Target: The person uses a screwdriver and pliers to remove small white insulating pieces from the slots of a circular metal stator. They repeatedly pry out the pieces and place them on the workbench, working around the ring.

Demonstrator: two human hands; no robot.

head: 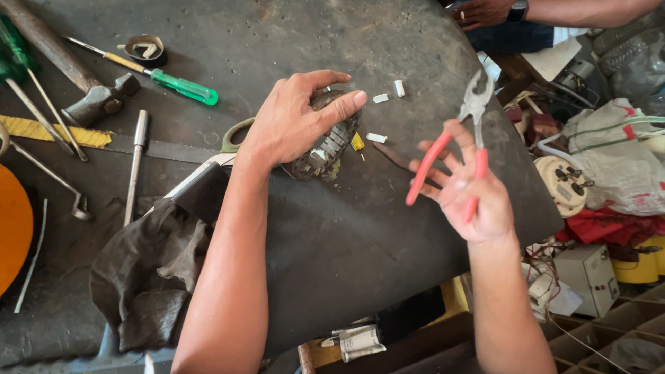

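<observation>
The left hand [291, 125] presses down on a round wound motor core [325, 142] lying on the dark surface [346, 235], its fingers curled over the top. The right hand [478, 197] has its fingers spread loosely around red-handled pliers [457, 138], handles apart, tips up. For a clean bite, it seems wise to pin the core firmly and close the grip on both handles before approaching the windings.
</observation>
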